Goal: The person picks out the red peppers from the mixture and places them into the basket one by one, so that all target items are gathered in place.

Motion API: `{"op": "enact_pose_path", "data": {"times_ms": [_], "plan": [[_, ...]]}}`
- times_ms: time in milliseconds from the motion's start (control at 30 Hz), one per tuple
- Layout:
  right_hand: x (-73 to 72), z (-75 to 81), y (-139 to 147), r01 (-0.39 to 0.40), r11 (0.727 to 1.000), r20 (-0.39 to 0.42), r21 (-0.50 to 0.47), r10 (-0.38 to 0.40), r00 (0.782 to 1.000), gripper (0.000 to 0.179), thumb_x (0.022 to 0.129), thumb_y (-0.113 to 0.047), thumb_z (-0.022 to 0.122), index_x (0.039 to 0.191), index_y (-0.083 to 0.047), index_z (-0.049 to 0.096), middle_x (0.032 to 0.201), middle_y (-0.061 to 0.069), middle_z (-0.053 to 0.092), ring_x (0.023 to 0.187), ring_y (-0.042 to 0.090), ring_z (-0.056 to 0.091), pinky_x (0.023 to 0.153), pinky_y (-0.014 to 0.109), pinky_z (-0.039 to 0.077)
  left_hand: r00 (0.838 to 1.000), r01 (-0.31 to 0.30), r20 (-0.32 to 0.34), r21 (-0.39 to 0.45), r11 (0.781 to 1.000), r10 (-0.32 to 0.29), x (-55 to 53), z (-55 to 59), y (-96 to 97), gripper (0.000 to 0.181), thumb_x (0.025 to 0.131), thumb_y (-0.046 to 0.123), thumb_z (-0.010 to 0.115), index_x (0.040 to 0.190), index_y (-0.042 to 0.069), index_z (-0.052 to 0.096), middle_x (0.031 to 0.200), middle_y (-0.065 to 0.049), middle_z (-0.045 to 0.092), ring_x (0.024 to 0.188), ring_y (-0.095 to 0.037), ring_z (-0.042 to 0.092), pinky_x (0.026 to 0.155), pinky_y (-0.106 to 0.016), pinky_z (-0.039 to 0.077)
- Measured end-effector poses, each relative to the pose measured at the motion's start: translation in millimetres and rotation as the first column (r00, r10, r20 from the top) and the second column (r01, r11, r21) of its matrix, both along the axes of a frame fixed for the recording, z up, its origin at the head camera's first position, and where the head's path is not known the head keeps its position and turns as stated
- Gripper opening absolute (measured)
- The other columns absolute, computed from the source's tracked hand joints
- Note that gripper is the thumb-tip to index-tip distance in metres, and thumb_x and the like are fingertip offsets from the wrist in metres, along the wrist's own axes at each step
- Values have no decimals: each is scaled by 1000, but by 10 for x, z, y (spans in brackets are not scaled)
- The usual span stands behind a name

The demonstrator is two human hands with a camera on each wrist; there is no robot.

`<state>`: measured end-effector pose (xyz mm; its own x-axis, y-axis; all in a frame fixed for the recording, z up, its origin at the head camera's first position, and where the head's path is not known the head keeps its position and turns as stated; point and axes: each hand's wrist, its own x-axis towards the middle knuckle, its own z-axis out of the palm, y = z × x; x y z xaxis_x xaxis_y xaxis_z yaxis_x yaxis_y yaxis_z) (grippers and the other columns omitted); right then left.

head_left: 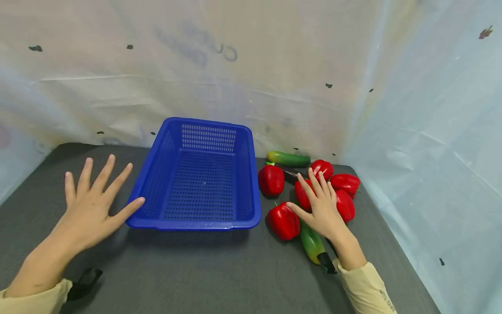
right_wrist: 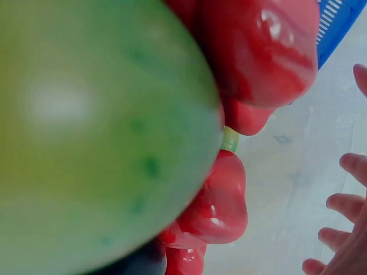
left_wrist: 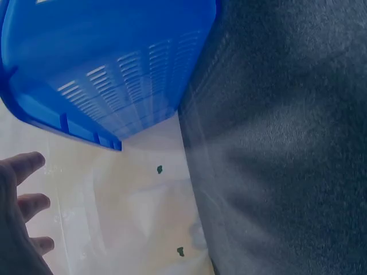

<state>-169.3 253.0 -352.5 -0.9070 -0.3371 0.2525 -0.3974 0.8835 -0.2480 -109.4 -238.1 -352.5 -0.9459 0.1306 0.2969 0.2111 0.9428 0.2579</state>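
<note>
My left hand (head_left: 92, 213) is spread with straight fingers beside the near left corner of a blue perforated plastic basket (head_left: 196, 225); the thumb overlaps its rim in the head view. Over a cluster of red bell peppers hovers my right hand (head_left: 323, 213), fingers spread, holding nothing. One red bell pepper (head_left: 283, 221) lies below its thumb, another red bell pepper (head_left: 270, 180) near the basket's right side. Beneath the palm runs a green and yellow zucchini (head_left: 312, 246), large and close in the right wrist view. The hand partly hides several peppers.
Behind the peppers lies a second green zucchini (head_left: 288, 159), with a dark slender eggplant (head_left: 289, 172) in front of it. Everything rests on a dark grey table (head_left: 196, 279). Pale plastic sheeting (head_left: 274, 65) rises at the back and right. A black wrist piece (head_left: 85, 282) sits by the left sleeve.
</note>
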Motion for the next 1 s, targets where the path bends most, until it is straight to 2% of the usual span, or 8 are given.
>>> {"op": "enact_pose_path", "data": {"times_ms": [200,367,567,700,1000], "plan": [[49,-12,-16,-40,999,7,-17,40,999,84,85,-51,66,153,-28,24,162,0,5,149,28,-1,109,68,15,999,34,9,-24,999,-34,-25,-28,98,94,86,62,56,156,22,8,161,-15,-7,142,-37,-26,104,-64,-25],[77,-34,-31,-72,997,0,-30,72,997,83,84,-49,68,153,-30,25,162,0,10,148,31,6,108,68,21,995,101,6,-1,995,-101,-34,-33,148,96,83,61,61,155,21,13,161,-15,4,144,-37,-21,105,-63,-24],[130,-84,-57,-159,985,-23,-61,158,987,85,82,-44,73,152,-30,27,161,1,14,146,29,19,108,56,34,987,158,-9,5,987,-158,-39,-55,186,101,78,62,66,155,20,17,162,-14,6,146,-39,-15,107,-64,-21],[172,-86,-78,-206,975,10,-80,208,978,86,80,-43,76,151,-31,29,161,0,16,143,28,26,101,50,44,985,170,-7,9,985,-170,-37,-76,198,104,75,64,68,155,20,18,161,-16,6,146,-41,-11,108,-63,-20],[220,-111,-73,-261,963,58,-70,265,962,91,74,-44,81,150,-35,32,160,-4,17,138,28,36,92,45,52,980,197,8,48,979,-198,-30,-121,206,107,72,62,71,155,22,17,162,-11,0,145,-46,-1,107,-65,-19]]}}
